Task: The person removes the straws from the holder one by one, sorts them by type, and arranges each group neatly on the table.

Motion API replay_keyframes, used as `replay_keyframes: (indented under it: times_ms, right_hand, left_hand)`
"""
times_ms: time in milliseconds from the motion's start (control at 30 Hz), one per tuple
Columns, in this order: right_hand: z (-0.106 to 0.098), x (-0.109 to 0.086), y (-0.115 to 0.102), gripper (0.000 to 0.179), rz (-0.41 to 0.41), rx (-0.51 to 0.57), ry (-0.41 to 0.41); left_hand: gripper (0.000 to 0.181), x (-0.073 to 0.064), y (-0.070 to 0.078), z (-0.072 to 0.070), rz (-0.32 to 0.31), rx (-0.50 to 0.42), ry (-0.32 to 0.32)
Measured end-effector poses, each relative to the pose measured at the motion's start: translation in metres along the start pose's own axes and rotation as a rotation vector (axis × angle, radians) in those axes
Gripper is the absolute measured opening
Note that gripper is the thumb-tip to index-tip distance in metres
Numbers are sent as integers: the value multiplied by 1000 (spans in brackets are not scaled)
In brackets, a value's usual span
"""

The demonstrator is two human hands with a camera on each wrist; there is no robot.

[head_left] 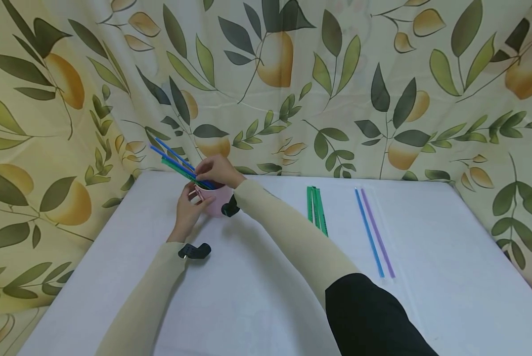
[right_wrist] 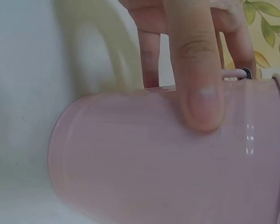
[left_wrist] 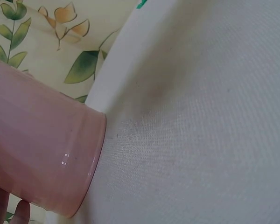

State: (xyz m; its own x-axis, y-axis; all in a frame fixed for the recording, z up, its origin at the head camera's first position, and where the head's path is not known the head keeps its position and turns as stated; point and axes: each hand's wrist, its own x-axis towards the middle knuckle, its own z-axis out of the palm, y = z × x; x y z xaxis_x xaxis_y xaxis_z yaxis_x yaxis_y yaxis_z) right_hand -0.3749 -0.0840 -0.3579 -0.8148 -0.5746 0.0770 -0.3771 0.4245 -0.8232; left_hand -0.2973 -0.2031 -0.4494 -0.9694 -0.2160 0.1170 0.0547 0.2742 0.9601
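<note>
A pink cup (head_left: 220, 201) stands near the back left of the white table, with blue sticks (head_left: 172, 157) and green sticks (head_left: 177, 169) leaning out to the left. My left hand (head_left: 189, 210) grips the cup from its left side. In the right wrist view, the left thumb (right_wrist: 196, 88) lies along the pink wall and other fingers reach behind it, near the handle (right_wrist: 235, 73). Over the cup's mouth, my right hand (head_left: 219, 170) pinches a blue stick. The left wrist view has the cup wall (left_wrist: 42, 135) with fingertips below it.
Several green strips (head_left: 316, 205) lie at mid-table, partly hidden by the right sleeve (head_left: 288, 222). Farther right are a blue stick (head_left: 370, 232) and a purple stick (head_left: 378, 232), side by side. A leaf-patterned curtain (head_left: 266, 113) hangs behind the table (head_left: 448, 296).
</note>
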Motion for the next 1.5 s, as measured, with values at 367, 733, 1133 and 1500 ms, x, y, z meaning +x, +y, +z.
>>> replay_keyframes:
  times_ms: [367,733,1133,1500]
  right_hand:
    - [8,3,1,13,-17,-78,63]
    - [10,10,1,12,-21,-75,93]
    - [12,9,-1,15,-47,-78,73]
    - [2,10,-7,19,-49,-63,45]
  left_hand:
    - [76,0,0,1,-5,-8,0]
    - [76,1,0,1,7,-28,-15]
    - [74,1,1,0,19,-55,-7]
    - [74,1,1,1,0,-63,-5]
